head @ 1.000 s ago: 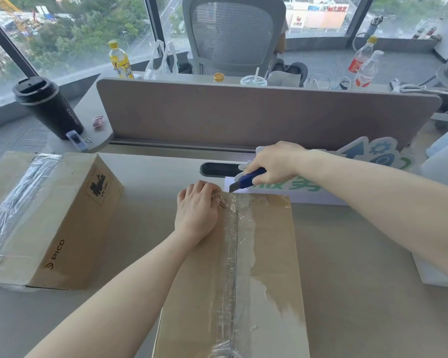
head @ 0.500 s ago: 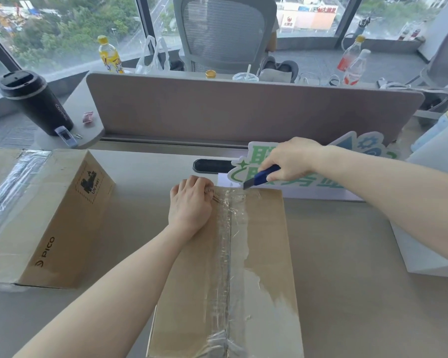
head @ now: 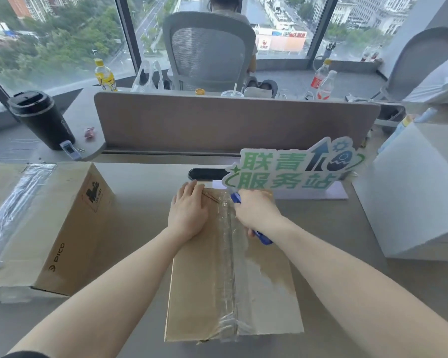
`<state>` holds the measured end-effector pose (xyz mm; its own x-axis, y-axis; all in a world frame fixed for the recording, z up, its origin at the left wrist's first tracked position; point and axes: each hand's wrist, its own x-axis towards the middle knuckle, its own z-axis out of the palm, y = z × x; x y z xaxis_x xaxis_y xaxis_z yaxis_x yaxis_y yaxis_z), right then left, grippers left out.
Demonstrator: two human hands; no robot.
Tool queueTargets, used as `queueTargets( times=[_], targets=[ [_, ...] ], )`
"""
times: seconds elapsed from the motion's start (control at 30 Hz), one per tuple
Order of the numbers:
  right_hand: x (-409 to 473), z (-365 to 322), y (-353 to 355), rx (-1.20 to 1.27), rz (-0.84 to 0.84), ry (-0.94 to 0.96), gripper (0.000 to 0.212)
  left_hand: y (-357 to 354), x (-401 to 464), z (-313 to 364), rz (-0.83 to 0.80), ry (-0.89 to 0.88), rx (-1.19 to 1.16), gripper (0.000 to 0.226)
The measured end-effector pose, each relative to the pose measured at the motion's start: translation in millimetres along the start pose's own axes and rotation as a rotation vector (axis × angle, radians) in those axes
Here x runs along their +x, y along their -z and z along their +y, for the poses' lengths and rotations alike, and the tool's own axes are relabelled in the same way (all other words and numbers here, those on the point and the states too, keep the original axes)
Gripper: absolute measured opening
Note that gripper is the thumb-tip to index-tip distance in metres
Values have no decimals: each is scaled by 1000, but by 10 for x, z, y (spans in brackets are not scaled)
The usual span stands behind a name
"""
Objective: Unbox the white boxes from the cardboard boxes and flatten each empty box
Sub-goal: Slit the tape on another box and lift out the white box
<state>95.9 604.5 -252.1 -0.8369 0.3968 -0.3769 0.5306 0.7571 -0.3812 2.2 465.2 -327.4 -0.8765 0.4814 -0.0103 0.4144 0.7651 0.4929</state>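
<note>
A taped cardboard box (head: 267, 293) lies flat on the desk in front of me, with clear tape running down its middle seam. My left hand (head: 189, 211) presses flat on the box's far left top. My right hand (head: 256, 211) grips a blue utility knife (head: 263, 237) over the tape seam near the far end; the blade tip is hidden by the hand. A second taped cardboard box (head: 49, 223) marked PICO stands at the left. A white box (head: 411, 195) stands at the right.
A green-lettered sign (head: 292, 169) on a stand rises just behind the box. A grey desk divider (head: 233, 122) runs across the back. A black tumbler (head: 40, 120) stands at the far left. Bottles and an office chair (head: 207, 50) lie beyond the divider.
My right hand has come down from beyond the box's far edge onto the tape seam with the knife. My left hand stays pressed on the box.
</note>
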Motion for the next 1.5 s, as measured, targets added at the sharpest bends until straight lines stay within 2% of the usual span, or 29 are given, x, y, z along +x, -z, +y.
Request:
queueTargets(
  times=[0.2, 0.43, 0.57, 0.83, 1.07, 1.13, 1.2, 1.27, 1.5],
  targets=[
    [-84, -289, -170, 120, -22, -169, 25, 85, -410, -199, -22, -102, 43, 54],
    [-99, -457, -315, 40, 83, -220, 14, 44, -846, -239, -77, -180, 55, 64],
    [-134, -536, -362, 17, 118, -229, 28, -3, -983, -256, -91, -149, 40, 69],
    [-620, -461, -499, -42, -29, -276, 34, -39, -949, -288, -70, -113, 11, 63],
    [-1057, -324, -683, 27, -94, -306, 33, -45, -946, -267, -68, -100, 30, 62],
    [-1167, -304, -743, 23, -116, -327, 27, -50, -943, -271, -66, -97, 32, 63],
    [-1272, -273, -795, 3, -134, -350, 7, -61, -948, -275, -63, -96, 37, 63],
    [-1356, -225, -850, 27, -150, -370, 20, -66, -953, -279, -69, -90, 37, 64],
    [-1754, -229, -904, 35, -173, -408, 18, -52, -988, -265, -71, -80, -7, 62]
  ],
)
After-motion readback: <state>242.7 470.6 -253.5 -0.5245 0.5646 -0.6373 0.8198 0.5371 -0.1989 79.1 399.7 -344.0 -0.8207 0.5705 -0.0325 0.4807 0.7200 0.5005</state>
